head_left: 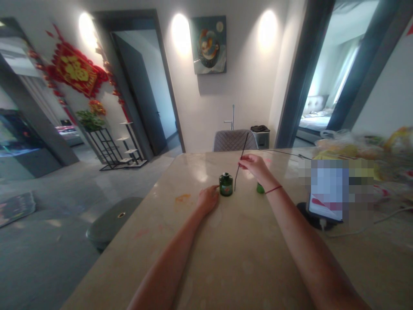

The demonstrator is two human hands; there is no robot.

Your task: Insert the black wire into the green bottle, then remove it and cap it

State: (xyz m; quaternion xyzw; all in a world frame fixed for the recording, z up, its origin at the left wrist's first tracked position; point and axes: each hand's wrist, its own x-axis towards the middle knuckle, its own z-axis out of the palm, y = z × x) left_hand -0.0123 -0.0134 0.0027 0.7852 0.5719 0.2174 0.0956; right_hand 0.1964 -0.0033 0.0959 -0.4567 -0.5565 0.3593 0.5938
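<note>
A small dark green glass bottle (226,188) with a narrow neck and a label stands upright on the table. My left hand (208,200) rests on the tabletop just left of it, fingers loosely bent, with a fingertip at the bottle's side. No finger lies across its front. Between the fingertips of my right hand (253,165) is a thin dark stick (237,174), tilted, its lower end to the right of the bottle. Partly hidden behind my right wrist is another green object (260,188), whose kind I cannot make out.
A phone (326,191), partly blurred out, leans on a dark stand with a white cable (355,234). Plastic bags (348,148) pile up at the right. A quilted chair (234,141) stands beyond the table; a grey-green stool (111,221) is at the left.
</note>
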